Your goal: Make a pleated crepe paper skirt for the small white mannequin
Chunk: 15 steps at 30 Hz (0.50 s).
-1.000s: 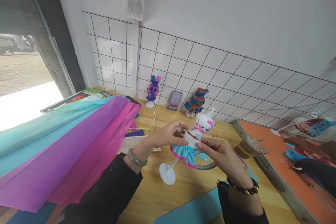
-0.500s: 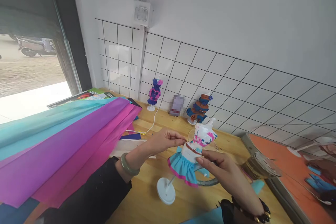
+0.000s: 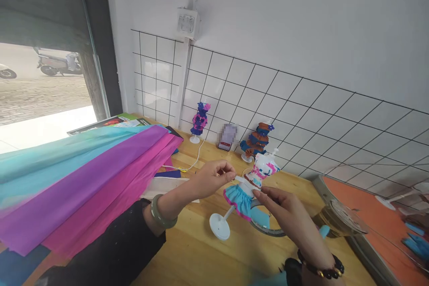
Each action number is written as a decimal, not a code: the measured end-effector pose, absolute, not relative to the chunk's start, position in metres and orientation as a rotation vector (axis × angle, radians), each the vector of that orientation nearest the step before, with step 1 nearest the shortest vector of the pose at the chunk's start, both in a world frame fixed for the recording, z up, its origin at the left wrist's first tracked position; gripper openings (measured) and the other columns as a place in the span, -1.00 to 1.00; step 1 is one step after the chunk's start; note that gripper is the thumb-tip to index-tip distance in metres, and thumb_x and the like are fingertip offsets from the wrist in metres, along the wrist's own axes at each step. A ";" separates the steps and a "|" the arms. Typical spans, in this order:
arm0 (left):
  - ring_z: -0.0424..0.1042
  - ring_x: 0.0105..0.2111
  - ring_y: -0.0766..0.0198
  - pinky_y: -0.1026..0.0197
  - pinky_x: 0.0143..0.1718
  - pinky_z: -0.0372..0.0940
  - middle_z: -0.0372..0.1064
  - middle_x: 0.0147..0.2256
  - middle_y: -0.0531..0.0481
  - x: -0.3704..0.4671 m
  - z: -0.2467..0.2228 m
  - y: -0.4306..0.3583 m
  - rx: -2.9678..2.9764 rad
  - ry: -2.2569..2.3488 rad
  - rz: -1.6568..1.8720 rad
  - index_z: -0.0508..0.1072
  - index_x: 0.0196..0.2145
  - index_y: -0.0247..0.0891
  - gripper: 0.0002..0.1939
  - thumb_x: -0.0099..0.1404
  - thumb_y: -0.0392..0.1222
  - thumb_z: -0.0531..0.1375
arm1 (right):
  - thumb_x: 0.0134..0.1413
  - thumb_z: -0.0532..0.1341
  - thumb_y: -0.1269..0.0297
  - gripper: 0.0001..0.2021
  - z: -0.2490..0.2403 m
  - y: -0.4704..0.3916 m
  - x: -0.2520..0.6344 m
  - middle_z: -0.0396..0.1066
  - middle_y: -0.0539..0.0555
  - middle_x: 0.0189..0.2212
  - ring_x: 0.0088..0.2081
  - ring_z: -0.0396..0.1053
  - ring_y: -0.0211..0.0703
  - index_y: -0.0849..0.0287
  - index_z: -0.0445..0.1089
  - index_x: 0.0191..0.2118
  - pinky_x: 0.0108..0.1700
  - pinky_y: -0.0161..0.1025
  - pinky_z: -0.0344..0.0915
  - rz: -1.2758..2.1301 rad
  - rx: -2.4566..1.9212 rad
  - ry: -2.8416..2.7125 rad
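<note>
A small white dress form (image 3: 266, 164) with pink and blue patches wears a gathered turquoise skirt (image 3: 238, 199) edged in pink. Tilted over the table, it has its round white base (image 3: 220, 226) toward the lower left. My right hand (image 3: 284, 208) grips the form at the waist from the right. Thumb and fingertips of my left hand (image 3: 217, 176) pinch a thin white strip (image 3: 239, 179) that runs to the form's waist. A brown band (image 3: 250, 182) circles the waist above the skirt.
Turquoise, purple (image 3: 100, 178) and pink fabrics lie at the left. Two dressed miniature forms (image 3: 200, 120) and a phone (image 3: 228, 137) stand by the wall grid. A tape roll (image 3: 342, 219), a ring-shaped object (image 3: 268, 231) and an orange board (image 3: 362, 205) are at the right.
The dress form has risen slightly and its base has moved up and right. My left hand has drawn back a little from the waist, and the white strip now shows between them.
</note>
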State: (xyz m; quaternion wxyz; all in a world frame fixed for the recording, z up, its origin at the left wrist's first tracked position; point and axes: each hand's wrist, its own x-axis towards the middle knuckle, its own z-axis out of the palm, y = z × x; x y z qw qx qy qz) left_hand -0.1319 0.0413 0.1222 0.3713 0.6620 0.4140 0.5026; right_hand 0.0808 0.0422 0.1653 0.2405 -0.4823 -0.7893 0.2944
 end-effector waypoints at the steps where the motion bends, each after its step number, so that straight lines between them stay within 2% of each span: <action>1: 0.30 -0.35 0.29 0.23 -0.30 0.19 0.36 -0.39 0.00 -0.129 0.126 0.036 1.738 1.088 1.283 0.41 -0.36 -0.29 -0.77 0.25 -0.06 0.10 | 0.03 0.11 -0.14 -0.53 0.165 0.043 0.080 0.36 0.01 -0.63 -0.54 0.28 -0.20 0.19 0.48 -0.49 -0.54 -0.33 0.17 0.780 -1.330 -2.154; 4: 0.30 -0.36 0.29 0.25 -0.32 0.18 0.36 -0.40 0.01 -0.120 0.137 0.020 1.857 1.111 1.285 0.40 -0.39 -0.28 -0.80 0.28 -0.12 0.08 | 0.01 0.11 -0.13 -0.54 0.164 0.043 0.079 0.31 0.00 -0.65 -0.61 0.17 -0.26 0.20 0.47 -0.49 -0.59 -0.32 0.07 0.721 -1.368 -2.124; 8: 0.33 -0.30 0.29 0.24 -0.20 0.18 0.40 -0.37 -0.01 -0.108 0.147 0.002 2.074 1.022 1.280 0.40 -0.40 -0.26 -0.81 0.31 -0.17 0.06 | 0.01 0.10 -0.13 -0.54 0.165 0.041 0.079 0.32 0.00 -0.63 -0.62 0.12 -0.27 0.21 0.48 -0.44 -0.61 -0.31 0.00 0.668 -1.380 -2.119; 12: 0.35 -0.30 0.28 0.23 -0.14 0.18 0.43 -0.39 -0.01 -0.107 0.151 -0.009 2.116 0.899 1.244 0.43 -0.39 -0.25 -0.83 0.30 -0.18 0.10 | 0.03 0.08 -0.13 -0.53 0.166 0.037 0.082 0.30 -0.02 -0.65 -0.63 0.10 -0.28 0.20 0.50 -0.39 -0.62 -0.32 0.01 0.661 -1.370 -2.143; 15: 0.38 -0.31 0.29 0.23 -0.17 0.23 0.44 -0.35 -0.04 -0.113 0.153 -0.010 1.994 0.724 1.238 0.48 -0.37 -0.26 -0.82 0.27 -0.13 0.15 | 0.03 0.08 -0.14 -0.52 0.167 0.035 0.087 0.32 -0.01 -0.64 -0.63 0.13 -0.27 0.20 0.50 -0.37 -0.61 -0.32 0.07 0.668 -1.391 -2.127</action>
